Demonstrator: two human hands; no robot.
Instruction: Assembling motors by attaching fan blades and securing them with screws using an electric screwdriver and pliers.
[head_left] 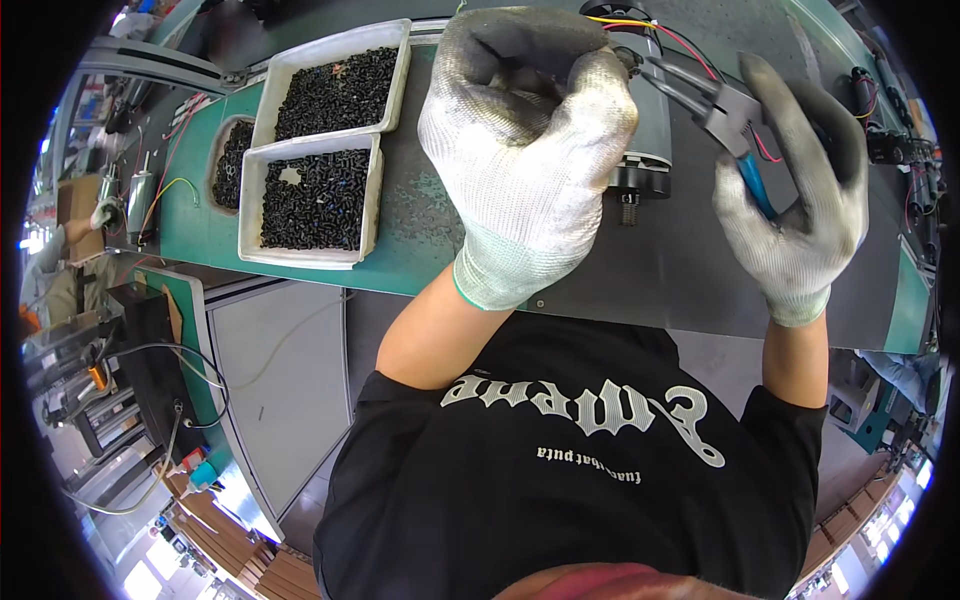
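Note:
Both my hands wear whitish gloves with worn grey fingers. My left hand (530, 130) is closed, its thumb and finger pinching a small black part (628, 58). My right hand (795, 185) is wrapped round long-nose pliers (728, 118) with blue handles. The pliers' jaws are spread and point left at the small black part; whether they touch it I cannot tell. Beneath my hands lies a silver cylindrical motor (648, 135) with a black end and a threaded shaft. Yellow, red and black wires (685, 42) run near its far end. My left hand hides part of the motor.
Two white trays (310, 258) full of small black parts stand on the green bench to the left. More such parts fill a recess (232, 165) beside them. Motors with wires (870, 95) lie at the far right. Another person's gloved hand (105, 212) is at the far left.

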